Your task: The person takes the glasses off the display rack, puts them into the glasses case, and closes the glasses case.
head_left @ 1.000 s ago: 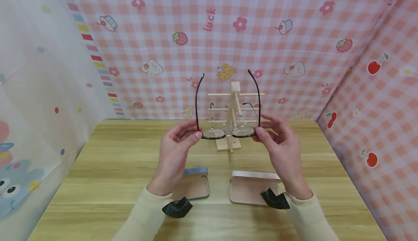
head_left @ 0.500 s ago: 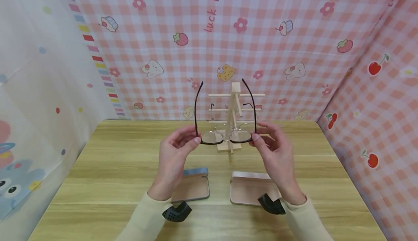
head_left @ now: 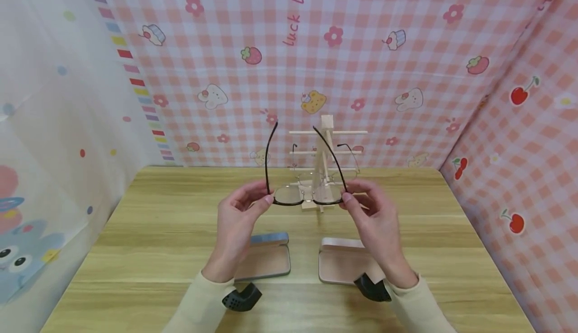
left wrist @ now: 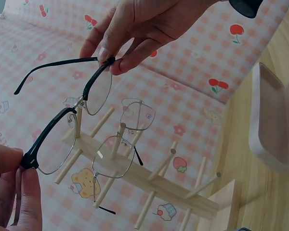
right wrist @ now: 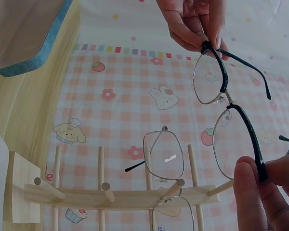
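Both hands hold up a pair of black half-rim eyeglasses (head_left: pixel 289 203) in front of a wooden display rack (head_left: pixel 321 158). At one hinge corner the left hand (head_left: pixel 239 222) pinches the frame between thumb and fingers. The right hand (head_left: pixel 377 225) pinches the opposite corner the same way. The temples are unfolded and point up and away in the head view. Behind them, a second pair of thin metal-rimmed eyeglasses (right wrist: pixel 183 159) hangs on a rack peg, seen in both wrist views.
On the table (head_left: pixel 149 253) lie two lidded glasses cases, both standing open: a blue one (head_left: pixel 266 263) partly behind the left hand and a pale one (head_left: pixel 336 268) partly behind the right. A pink checked cloth (head_left: pixel 253 82) backs the table.
Both hands have come lower and the right has shifted left, bringing the glasses down. The right temple now leans further inward.
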Available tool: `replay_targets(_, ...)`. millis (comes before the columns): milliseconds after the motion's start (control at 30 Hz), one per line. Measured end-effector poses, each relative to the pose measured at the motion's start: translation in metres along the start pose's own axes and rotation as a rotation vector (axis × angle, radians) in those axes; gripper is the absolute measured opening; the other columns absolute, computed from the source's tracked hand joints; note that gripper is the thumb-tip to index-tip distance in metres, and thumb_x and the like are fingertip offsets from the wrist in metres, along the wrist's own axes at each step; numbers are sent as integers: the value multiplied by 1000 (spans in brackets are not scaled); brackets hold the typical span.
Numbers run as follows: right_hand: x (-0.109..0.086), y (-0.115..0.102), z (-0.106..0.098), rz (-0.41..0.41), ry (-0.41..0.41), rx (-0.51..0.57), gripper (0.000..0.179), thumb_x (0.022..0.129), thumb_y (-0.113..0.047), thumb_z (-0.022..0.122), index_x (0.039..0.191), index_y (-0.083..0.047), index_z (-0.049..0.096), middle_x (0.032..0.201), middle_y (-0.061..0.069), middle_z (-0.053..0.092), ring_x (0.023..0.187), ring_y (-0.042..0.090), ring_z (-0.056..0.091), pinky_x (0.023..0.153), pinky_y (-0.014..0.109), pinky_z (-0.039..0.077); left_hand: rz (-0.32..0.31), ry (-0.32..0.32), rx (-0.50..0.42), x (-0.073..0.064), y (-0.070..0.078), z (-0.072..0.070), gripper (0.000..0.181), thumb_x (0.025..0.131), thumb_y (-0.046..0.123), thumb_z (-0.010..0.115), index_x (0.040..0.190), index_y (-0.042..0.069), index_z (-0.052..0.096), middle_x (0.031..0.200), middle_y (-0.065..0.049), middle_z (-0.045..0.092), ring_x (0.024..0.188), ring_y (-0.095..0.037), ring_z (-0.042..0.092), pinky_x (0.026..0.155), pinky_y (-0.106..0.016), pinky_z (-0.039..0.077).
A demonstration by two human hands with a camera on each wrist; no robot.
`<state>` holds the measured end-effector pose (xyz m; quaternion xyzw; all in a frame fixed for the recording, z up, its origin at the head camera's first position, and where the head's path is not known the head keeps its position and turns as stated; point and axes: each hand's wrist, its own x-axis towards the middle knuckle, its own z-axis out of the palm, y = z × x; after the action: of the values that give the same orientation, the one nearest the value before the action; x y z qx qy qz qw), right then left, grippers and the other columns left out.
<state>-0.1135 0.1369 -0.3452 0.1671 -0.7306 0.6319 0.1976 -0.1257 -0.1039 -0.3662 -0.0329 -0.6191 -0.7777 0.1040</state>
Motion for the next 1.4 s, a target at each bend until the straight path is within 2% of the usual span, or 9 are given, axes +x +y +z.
replay_targets(267, -2, -4, 3, 3, -24, -65, 17, 90, 9, 60, 108, 8, 61, 101, 19, 64, 84, 27, 69, 72, 31, 59, 5, 9, 7, -1, -3, -5, 24, 84, 0, 73, 108, 2, 69, 106, -26, 64, 94, -27, 64, 80, -31, 55)
replay_targets(367, -3, -3, 4, 0, -26, -74, 15, 90, 9, 61, 105, 8, 62, 100, 15, 65, 84, 25, 69, 71, 31, 59, 1, 16, 8, -1, -4, -6, 24, 84, 0, 73, 108, 2, 69, 105, -23, 66, 94, -27, 64, 81, -32, 55)
replay_targets(467, -4, -2, 6, -14, -34, -65, 15, 89, 10, 62, 104, 8, 64, 99, 17, 66, 83, 27, 69, 71, 31, 59, -3, 21, 7, -2, -4, -8, 23, 84, -1, 72, 107, 2, 69, 103, -18, 67, 95, -28, 64, 82, -32, 55)
replay_targets(733, -7, 6, 8, -60, -44, -87, 17, 87, 10, 64, 103, 4, 67, 99, 12, 68, 80, 26, 69, 68, 30, 59, 6, 29, -14, -4, -6, -11, 23, 83, -5, 71, 106, 0, 69, 99, -14, 68, 94, -27, 64, 81, -31, 55)
replay_targets(900, -6, 0, 10, -72, -52, -103, 16, 86, 13, 64, 100, 8, 67, 97, 18, 66, 81, 29, 69, 68, 27, 59, 5, 37, -8, -4, -6, -12, 23, 83, -4, 72, 106, 0, 69, 99, -15, 68, 93, -26, 65, 80, -30, 56)
replay_targets(1133, -7, -2, 10, -83, -62, -124, 16, 86, 13, 64, 98, 5, 69, 96, 15, 65, 81, 26, 68, 67, 25, 58, 0, 37, -1, -4, -6, -14, 23, 83, -3, 73, 105, 0, 70, 103, -23, 66, 92, -26, 65, 80, -31, 56)
replay_targets(1400, -7, -2, 11, -124, -70, -164, 17, 85, 15, 64, 98, 6, 70, 98, 15, 64, 82, 25, 68, 66, 24, 58, -3, 40, 4, -4, -6, -16, 25, 83, -3, 73, 107, -4, 68, 99, -13, 70, 93, -26, 65, 80, -31, 56)
